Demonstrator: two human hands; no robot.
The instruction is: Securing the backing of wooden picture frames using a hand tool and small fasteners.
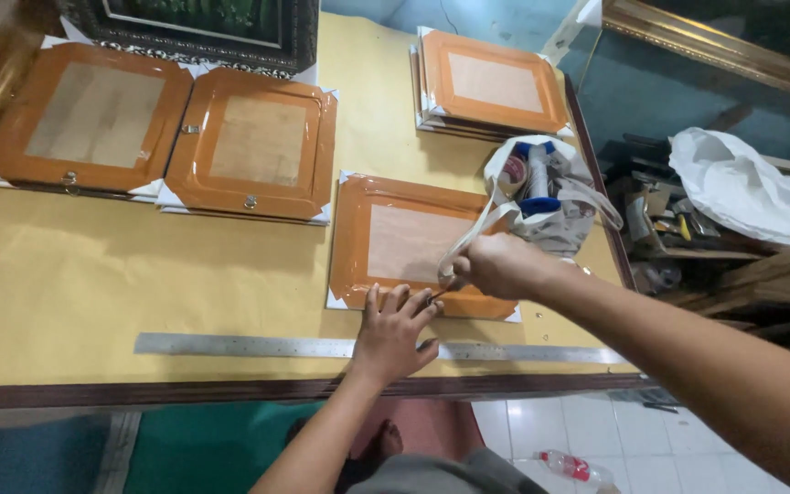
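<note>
An orange-taped picture frame (pixel 386 240) lies back side up on the yellow paper-covered table (pixel 93 284), near its front edge. My left hand (pixel 395 329) rests flat with fingers spread on the frame's lower edge, over a long steel ruler (pixel 249 346). My right hand (pixel 496 265) is closed just above that lower edge, next to the left fingertips; it seems to grip a small tool, but what it is stays hidden. A white bag strap runs past that hand.
Two more orange-backed frames (pixel 89 117) (pixel 253 144) lie at the back left, and a stack of frames (pixel 491 84) at the back right. A white bag (pixel 541 197) with tape rolls stands beside the near frame. A dark ornate frame (pixel 203 32) is at the far edge. A plastic bottle (pixel 573 467) lies on the floor.
</note>
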